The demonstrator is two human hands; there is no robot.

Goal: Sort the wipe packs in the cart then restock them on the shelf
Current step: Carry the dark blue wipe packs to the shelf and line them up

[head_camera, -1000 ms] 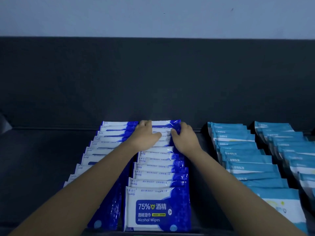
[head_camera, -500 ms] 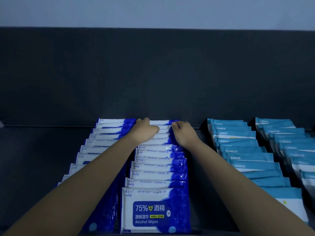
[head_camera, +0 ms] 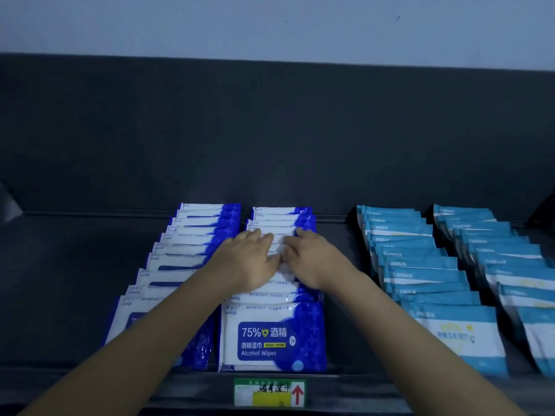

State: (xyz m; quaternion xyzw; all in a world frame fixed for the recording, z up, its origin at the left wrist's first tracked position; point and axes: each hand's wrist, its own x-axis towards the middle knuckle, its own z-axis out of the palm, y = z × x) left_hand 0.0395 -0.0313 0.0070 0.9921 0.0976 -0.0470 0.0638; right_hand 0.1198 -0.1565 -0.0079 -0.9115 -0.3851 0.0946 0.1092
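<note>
Wipe packs [head_camera: 271,334], row 2, lie under L hand [head_camera: 250,261] & R hand [head_camera: 312,261].

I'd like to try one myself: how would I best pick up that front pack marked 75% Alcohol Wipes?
Pinch the top edge of the front alcohol wipes pack, thumb on the printed face, coming from above and in front. It leans back on the packs behind, so its upper seam stands free, while its bottom edge sits low against the shelf lip, which probably leaves little room for fingers there.
</note>
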